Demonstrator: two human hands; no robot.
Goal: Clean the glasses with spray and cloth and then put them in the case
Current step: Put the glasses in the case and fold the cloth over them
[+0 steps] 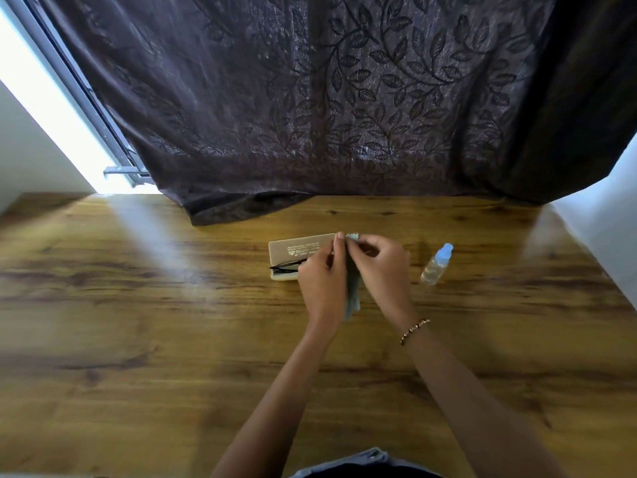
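Observation:
A beige glasses case (299, 251) lies open on the wooden table, its lid up with printed text inside. Black glasses (285, 266) rest in its tray, partly hidden behind my left hand (322, 282). My left hand and my right hand (381, 267) meet above the case's right end, both pinching a pale grey-green cloth (352, 298) that hangs down between them. A small clear spray bottle (436, 264) with a light blue cap lies to the right of my right hand, apart from it.
The wooden table (138, 322) stretches wide on every side. A dark leaf-patterned curtain (310, 98) hangs behind, its hem resting on the table's far edge near the case. A bright window strip (51, 108) is at the left, a white wall at the right.

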